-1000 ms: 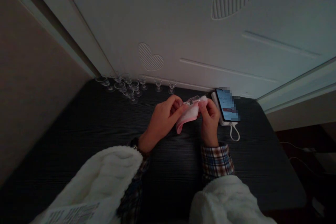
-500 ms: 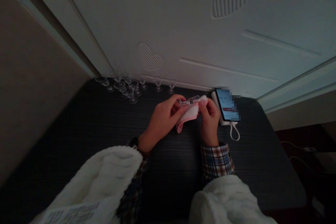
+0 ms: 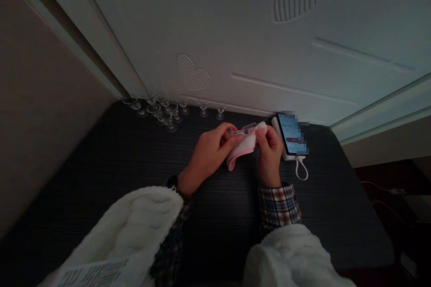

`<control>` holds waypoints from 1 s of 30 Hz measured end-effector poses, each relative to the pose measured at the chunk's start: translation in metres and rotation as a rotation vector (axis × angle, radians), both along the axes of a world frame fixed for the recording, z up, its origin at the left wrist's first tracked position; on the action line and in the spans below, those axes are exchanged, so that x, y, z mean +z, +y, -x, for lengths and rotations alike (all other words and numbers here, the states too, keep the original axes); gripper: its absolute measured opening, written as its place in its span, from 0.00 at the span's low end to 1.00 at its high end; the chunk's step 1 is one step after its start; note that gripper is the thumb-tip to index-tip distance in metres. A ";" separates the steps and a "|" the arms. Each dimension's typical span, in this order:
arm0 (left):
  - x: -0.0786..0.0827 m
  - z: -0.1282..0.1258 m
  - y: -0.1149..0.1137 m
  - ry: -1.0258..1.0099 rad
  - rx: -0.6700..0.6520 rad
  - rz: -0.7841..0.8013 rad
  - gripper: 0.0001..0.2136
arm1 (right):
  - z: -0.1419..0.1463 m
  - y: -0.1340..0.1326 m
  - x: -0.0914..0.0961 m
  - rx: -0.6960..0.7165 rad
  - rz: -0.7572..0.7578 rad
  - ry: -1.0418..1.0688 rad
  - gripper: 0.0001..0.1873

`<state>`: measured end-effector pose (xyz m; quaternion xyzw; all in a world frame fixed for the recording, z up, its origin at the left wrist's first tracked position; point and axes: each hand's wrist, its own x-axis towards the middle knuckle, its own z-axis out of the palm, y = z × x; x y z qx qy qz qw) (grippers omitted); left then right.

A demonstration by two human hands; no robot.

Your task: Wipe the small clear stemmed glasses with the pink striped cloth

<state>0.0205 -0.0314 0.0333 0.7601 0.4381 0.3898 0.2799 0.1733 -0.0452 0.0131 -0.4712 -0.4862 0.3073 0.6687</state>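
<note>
One small clear stemmed glass [image 3: 249,129] lies tilted sideways above the far half of the dark wood-grain tabletop [image 3: 134,161], its bowl toward the right corner, against a folded pink-and-white fluffy cloth [image 3: 245,145]. The left hand [image 3: 211,145] pinches the glass near its foot between thumb and fingers; the right hand [image 3: 270,150] presses thumb and fingers together on the cloth beside the rim. On a black phone [image 3: 290,133] resting on a white slab [image 3: 288,158] near the far right corner, the digits are too blurred to read and pixelation hides the screen's right side; a red bar shows. A printed patch [image 3: 92,273], cut off below, is equally illegible on the white fleecy left sleeve [image 3: 131,228]. Compared with one second ago, more of the glass's foot shows past the left fingers, while both hands keep their places. Several clear stemmed glasses [image 3: 165,119] overlap near the far left corner, making their exact number hard to tell.
</note>
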 end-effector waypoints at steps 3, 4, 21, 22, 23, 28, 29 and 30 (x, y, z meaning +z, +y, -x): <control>0.000 0.000 0.000 0.003 0.005 0.004 0.12 | 0.000 0.000 0.000 0.011 -0.008 0.015 0.11; 0.000 0.000 0.000 0.004 0.004 0.006 0.12 | 0.000 0.000 0.001 0.013 -0.008 0.016 0.11; 0.000 -0.001 -0.001 0.001 0.012 -0.007 0.13 | 0.000 -0.001 0.001 -0.007 0.015 -0.020 0.12; 0.000 -0.001 -0.001 0.002 0.013 -0.008 0.13 | 0.000 -0.001 0.001 -0.005 0.011 -0.016 0.12; 0.000 -0.001 -0.001 0.005 0.013 -0.007 0.13 | 0.000 -0.001 0.001 -0.005 0.010 -0.012 0.12; 0.001 -0.001 0.000 0.016 0.012 -0.005 0.12 | 0.001 0.000 0.001 -0.015 0.015 0.000 0.13; 0.001 -0.001 0.000 0.014 0.008 -0.006 0.13 | 0.001 0.000 0.000 -0.016 0.014 0.001 0.13; 0.000 0.000 0.000 0.012 0.006 -0.007 0.13 | 0.001 0.000 0.000 -0.017 0.014 0.001 0.13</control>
